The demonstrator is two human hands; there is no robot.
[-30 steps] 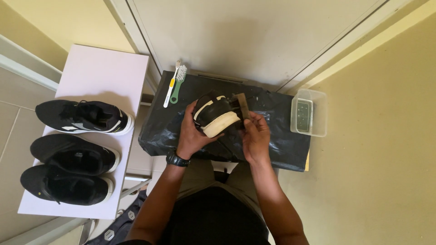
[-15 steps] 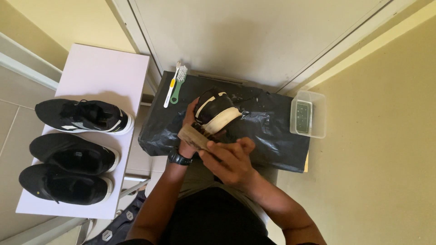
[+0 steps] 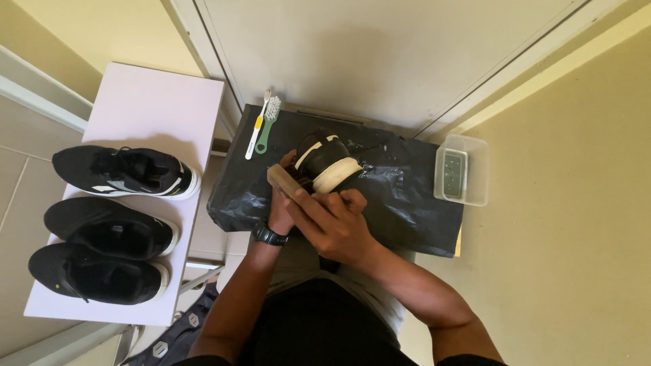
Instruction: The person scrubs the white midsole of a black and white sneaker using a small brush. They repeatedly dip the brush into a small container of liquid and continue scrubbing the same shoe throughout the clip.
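Observation:
My left hand holds a black shoe with a cream sole above a black plastic sheet. A black watch sits on that wrist. My right hand grips a wooden brush and presses it against the near side of the shoe, crossing over my left hand. The shoe's sole faces right and up. Part of the shoe is hidden behind my hands.
Two toothbrushes, one white and yellow and one green, lie at the sheet's far left corner. A clear plastic tub stands to the right. Three black shoes rest on a pale lilac board at left.
My right hand has carried the brush from the shoe's right side across to its near left side. The shoe has turned slightly in my left hand.

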